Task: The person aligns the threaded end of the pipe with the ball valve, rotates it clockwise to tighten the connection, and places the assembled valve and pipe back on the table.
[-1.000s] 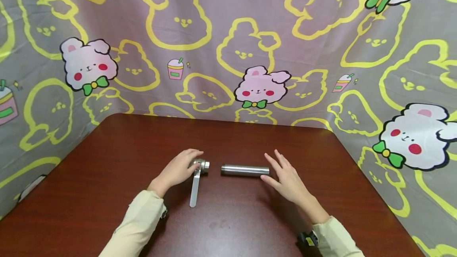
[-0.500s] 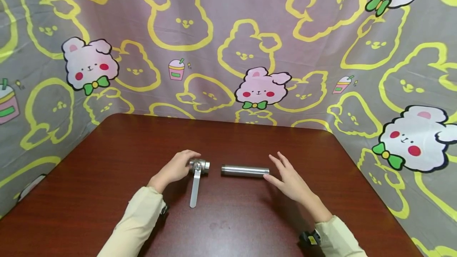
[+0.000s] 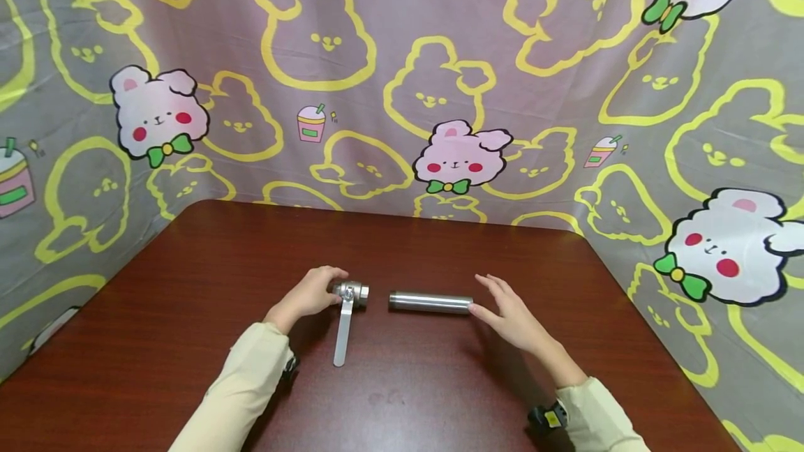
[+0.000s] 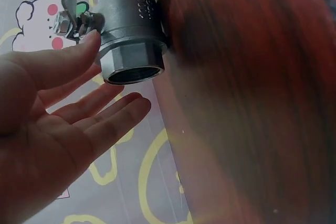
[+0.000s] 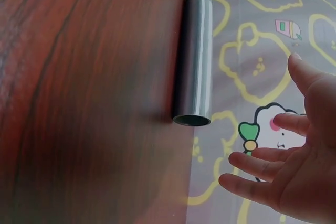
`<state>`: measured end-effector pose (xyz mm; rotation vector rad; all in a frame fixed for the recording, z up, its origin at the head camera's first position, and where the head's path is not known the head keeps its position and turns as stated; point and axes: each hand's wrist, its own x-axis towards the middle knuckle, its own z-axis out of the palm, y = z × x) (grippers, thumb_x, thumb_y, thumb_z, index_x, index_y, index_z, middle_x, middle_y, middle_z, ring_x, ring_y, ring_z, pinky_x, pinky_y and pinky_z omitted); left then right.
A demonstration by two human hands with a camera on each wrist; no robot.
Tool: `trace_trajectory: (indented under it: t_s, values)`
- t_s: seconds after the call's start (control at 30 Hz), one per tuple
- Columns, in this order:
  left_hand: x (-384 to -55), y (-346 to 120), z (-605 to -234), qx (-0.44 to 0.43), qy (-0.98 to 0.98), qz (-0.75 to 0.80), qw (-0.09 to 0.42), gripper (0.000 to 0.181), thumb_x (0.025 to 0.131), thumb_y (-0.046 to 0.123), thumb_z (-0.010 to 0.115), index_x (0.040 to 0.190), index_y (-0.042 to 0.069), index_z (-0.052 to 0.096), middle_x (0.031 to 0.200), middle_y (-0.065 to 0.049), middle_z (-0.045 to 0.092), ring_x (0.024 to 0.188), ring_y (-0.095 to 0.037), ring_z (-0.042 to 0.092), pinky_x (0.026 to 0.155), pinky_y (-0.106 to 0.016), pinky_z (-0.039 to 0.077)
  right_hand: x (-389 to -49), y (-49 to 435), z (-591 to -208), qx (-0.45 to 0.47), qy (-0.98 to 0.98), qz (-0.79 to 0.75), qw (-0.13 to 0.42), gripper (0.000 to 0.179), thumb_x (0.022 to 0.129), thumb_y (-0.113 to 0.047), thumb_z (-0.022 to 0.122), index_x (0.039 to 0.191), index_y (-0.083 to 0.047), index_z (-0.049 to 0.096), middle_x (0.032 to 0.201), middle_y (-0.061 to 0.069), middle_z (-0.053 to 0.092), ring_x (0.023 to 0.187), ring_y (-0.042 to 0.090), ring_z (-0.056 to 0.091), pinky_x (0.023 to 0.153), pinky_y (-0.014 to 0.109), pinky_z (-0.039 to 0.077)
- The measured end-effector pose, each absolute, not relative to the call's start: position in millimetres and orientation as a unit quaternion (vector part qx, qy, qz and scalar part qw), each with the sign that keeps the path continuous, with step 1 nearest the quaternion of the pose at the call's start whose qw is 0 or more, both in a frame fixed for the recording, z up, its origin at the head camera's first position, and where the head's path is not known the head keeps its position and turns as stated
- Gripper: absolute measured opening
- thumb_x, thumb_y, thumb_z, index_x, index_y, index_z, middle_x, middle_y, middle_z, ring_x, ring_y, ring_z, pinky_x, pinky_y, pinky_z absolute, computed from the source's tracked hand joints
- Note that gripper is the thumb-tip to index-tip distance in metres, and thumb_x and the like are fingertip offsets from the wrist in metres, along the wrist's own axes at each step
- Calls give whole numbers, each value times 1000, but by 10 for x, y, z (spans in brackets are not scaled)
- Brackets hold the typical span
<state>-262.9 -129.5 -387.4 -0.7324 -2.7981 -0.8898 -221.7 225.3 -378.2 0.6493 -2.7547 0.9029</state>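
Note:
A metal ball valve (image 3: pixel 355 293) lies on the table, its long flat lever (image 3: pixel 343 337) pointing toward me. My left hand (image 3: pixel 309 293) is at the valve's left end. In the left wrist view, the thumb tip overlaps the side of the valve body (image 4: pixel 131 22), while the other fingers stretch loosely below its hex opening. To the right of the valve, with a gap between, lies a short steel pipe (image 3: pixel 430 302). My right hand (image 3: pixel 511 318) hovers at its right end, fingers spread. The right wrist view shows this hand (image 5: pixel 299 166) apart from the pipe's open end (image 5: pixel 192 120).
The dark red-brown wooden table (image 3: pixel 402 382) carries both metal parts near its middle. A grey cloth (image 3: pixel 377 19) printed with yellow outlines and white rabbit faces hangs behind the table and along both sides. Dark bands sit at both wrists below light sleeves.
My left hand has drawn back leftward from over the valve, uncovering its body. My right hand has lowered slightly toward me and to the right. The valve and pipe stay in place.

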Motion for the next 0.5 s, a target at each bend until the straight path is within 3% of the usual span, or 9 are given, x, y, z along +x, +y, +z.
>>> trace_trajectory:
  t_s: [0.27, 0.5]
  values:
    - [-2657, -1296, -3916, -231, -926, -297, 43, 37, 69, -7, 68, 104, -12, 58, 101, -23, 59, 97, -33, 53, 84, -43, 42, -2290, 2305, -3777, 217, -920, 313, 95, 55, 85, -25, 61, 129, 2, 41, 124, 21, 45, 105, 34, 48, 84, 48, 41]
    - [-2674, -1297, -3929, -219, -929, -297, 32, 37, 70, -6, 68, 105, -11, 58, 102, -21, 60, 96, -32, 54, 84, -43, 43, -2355, 2327, -3774, 214, -911, 340, 91, 53, 83, -20, 63, 127, 3, 43, 122, 24, 46, 96, 35, 54, 75, 49, 45]
